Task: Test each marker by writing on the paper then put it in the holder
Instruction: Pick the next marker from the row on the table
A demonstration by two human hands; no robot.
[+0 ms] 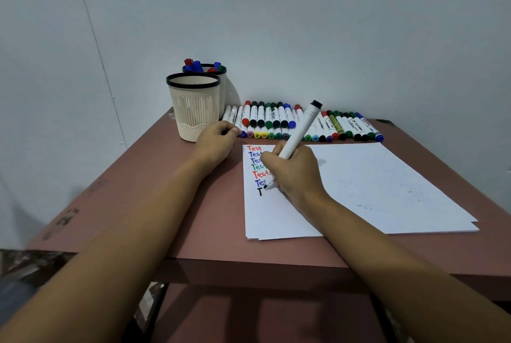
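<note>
My right hand (296, 171) grips a white marker with a black tip (300, 129), and the tip touches the white paper (373, 185) beside a black "T". Above that letter, several coloured "Test" words run down the paper's left edge. My left hand (218, 139) rests on the table next to the front holder (193, 110), fingers curled round what looks like a small dark cap. The front holder is a cream cup with a black rim, and its inside is hidden. A second holder (221, 73) behind it has red, blue and green markers in it.
Several capped markers (276, 121) lie in a row along the back of the reddish-brown table (166, 204), against the wall. The paper is a thin stack reaching near the table's right side. The table's front edge is close below my forearms.
</note>
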